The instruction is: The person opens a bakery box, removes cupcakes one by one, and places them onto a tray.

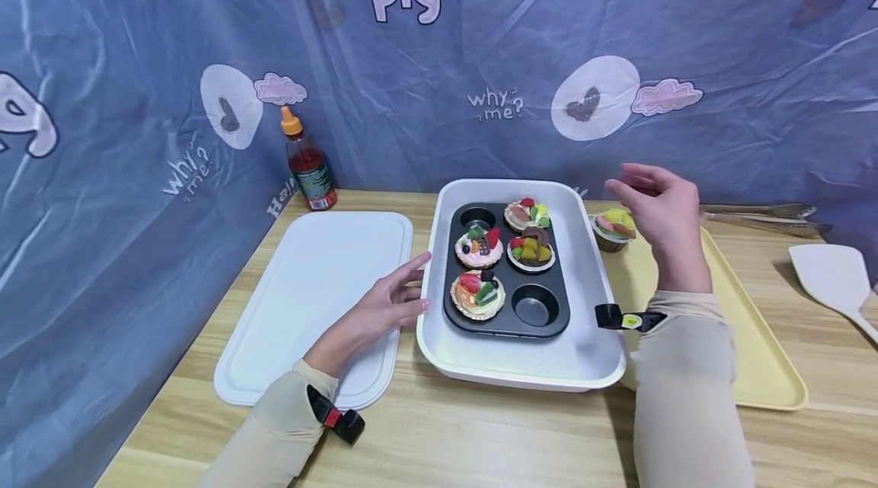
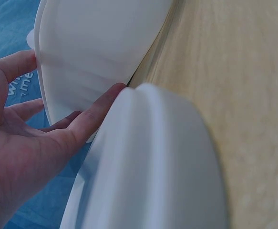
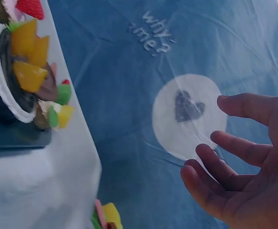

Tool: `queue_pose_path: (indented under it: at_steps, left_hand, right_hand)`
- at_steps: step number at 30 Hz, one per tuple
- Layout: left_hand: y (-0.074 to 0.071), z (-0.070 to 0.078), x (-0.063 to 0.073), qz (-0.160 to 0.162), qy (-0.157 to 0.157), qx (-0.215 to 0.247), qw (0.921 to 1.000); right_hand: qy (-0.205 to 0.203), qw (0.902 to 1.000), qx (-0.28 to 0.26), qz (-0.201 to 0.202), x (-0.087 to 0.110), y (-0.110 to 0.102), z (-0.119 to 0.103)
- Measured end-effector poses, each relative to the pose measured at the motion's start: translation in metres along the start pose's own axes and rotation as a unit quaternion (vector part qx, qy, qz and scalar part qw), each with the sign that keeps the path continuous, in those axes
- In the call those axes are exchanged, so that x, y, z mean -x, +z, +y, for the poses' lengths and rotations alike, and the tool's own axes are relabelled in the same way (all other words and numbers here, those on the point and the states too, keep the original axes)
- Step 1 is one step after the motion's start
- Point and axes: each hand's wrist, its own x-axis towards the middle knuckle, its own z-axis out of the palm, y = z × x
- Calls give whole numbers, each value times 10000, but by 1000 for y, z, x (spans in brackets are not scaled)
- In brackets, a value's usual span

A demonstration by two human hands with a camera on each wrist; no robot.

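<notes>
A white deep tray (image 1: 521, 380) holds a black muffin pan (image 1: 507, 282). Fruit-topped tarts fill several of its cups, among them a strawberry tart (image 1: 477, 295) and a mango tart (image 1: 531, 253); the back-left and front-right cups are bare. With spread fingers, my left hand (image 1: 370, 314) touches the deep tray's left wall; in the left wrist view its fingertips meet the tray's rim (image 2: 39, 71). My right hand (image 1: 661, 210) hovers above the yellow tray (image 1: 748, 351), fingers loosely bent, holding nothing (image 3: 253, 162). Just left of it, a cupcake (image 1: 613, 229) stands at the yellow tray's back-left corner.
On the left lies a white board (image 1: 329, 274), partly under my left forearm. A sauce bottle (image 1: 312, 171) stands at the back by the blue curtain (image 1: 411, 122). Metal tongs (image 1: 761, 217) and a white spatula (image 1: 830, 278) lie at the right.
</notes>
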Motion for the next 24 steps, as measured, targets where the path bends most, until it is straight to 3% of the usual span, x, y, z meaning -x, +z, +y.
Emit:
queue_pose_path:
  at_steps: [12,17,24]
  left_hand:
    - [1,1,0,-75,142,-1,9999]
    - [2,3,1,-89,163,14,9998]
    - [3,3,2,-50,110,61,9999]
  right_hand:
    - [-23,9988,-98,-474,2,22,-4]
    - [-226,9946,301,-970,3,30,-5]
    - [-521,9816,458,-1779,2,34,-1]
